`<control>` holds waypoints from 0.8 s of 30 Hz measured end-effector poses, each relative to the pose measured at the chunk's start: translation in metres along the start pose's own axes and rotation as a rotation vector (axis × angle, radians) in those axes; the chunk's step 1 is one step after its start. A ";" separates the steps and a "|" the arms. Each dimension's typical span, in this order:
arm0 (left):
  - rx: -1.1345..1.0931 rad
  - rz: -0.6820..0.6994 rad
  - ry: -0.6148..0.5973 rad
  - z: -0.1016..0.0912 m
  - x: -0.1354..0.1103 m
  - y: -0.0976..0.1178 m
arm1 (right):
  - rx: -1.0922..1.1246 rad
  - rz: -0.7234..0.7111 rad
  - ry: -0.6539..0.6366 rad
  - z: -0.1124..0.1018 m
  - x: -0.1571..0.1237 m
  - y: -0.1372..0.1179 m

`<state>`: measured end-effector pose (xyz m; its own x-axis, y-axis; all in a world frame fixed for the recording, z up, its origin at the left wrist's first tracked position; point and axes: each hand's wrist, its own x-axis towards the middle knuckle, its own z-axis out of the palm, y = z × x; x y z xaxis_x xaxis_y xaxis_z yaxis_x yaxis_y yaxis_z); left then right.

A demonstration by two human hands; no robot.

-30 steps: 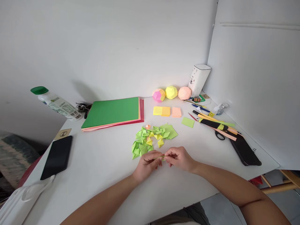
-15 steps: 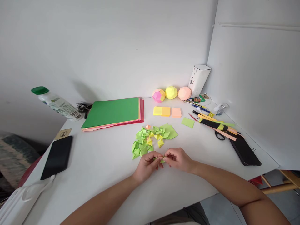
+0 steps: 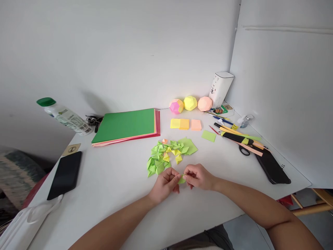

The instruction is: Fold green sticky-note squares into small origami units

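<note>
Paper (image 3: 181, 180) showed more green than before, left hand (image 3: 164, 184) and right hand (image 3: 199, 177) both pinching it toward the table (image 3: 117, 184)'s front edge.

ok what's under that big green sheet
Under the green sheet, edges of pink paper and red paper show; the rest of those layers is covered, so I can't count them.

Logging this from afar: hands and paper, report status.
Left hand, right hand: both pinching green paper. Paper partly hidden by fingers. Folded pieces just beyond hands.
</note>
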<state>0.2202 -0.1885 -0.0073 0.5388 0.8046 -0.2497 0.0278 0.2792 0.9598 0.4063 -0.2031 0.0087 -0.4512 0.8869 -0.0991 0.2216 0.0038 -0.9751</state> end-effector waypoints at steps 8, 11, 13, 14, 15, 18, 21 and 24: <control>-0.020 0.031 -0.004 0.001 0.000 0.004 | 0.118 0.087 0.011 -0.008 0.001 -0.006; -0.030 0.040 -0.014 0.002 0.001 0.001 | 0.126 0.078 0.015 -0.008 0.000 -0.007; -0.061 0.044 -0.008 0.002 0.002 0.000 | 0.108 0.056 0.034 -0.008 0.000 -0.006; -0.084 0.047 0.004 0.002 0.003 -0.001 | 0.082 0.030 0.056 -0.009 0.000 -0.005; -0.112 0.050 0.022 0.001 0.003 -0.001 | 0.038 -0.015 0.090 -0.010 0.000 -0.004; -0.167 0.058 0.047 -0.001 0.004 0.002 | -0.256 -0.267 0.268 -0.015 0.000 -0.002; -0.118 0.077 -0.069 -0.002 0.004 0.007 | -0.701 -0.553 0.347 -0.018 0.002 0.000; -0.052 0.095 -0.160 -0.001 0.004 0.010 | -1.035 -0.724 0.251 -0.016 0.002 -0.001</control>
<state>0.2219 -0.1825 0.0014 0.6639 0.7363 -0.1305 -0.0710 0.2358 0.9692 0.4191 -0.1942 0.0125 -0.6001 0.5940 0.5358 0.6106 0.7728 -0.1729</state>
